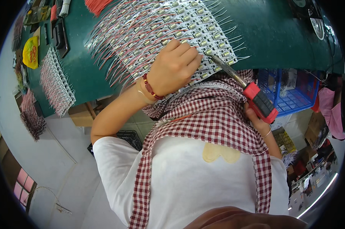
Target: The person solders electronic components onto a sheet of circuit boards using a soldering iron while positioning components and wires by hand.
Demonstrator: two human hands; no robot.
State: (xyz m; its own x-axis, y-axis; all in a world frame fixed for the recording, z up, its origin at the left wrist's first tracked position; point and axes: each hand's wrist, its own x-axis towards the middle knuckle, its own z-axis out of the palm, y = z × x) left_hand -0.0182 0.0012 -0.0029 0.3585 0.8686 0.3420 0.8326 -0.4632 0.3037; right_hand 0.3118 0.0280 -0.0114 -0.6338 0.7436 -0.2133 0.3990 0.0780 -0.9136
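"Burns look like the likeliest trouble: your soldering iron (252,92) ends just beside your left hand (176,66), so a small slip could put hot metal on skin."

"Your right hand (253,116) appears to grasp it at the red-and-black handle. Your left is curled over the boards (161,34) on the green counter (271,38); whether it pinches anything underneath, you can't tell from above."

"Mind the wires (107,49) too. They fan out loosely near your bracelet (149,87), which could snag and tug them if you drag that wrist."

"What else crowds you?"

"Your checked apron (207,118) bunches at the near edge of the boards; leaning in could nudge them askew. On your right, the blue basket (290,101) may limit that arm's swing. The yellow bag (30,52) and smaller wired sheet (57,82) lie well apart on your left, out of the way."
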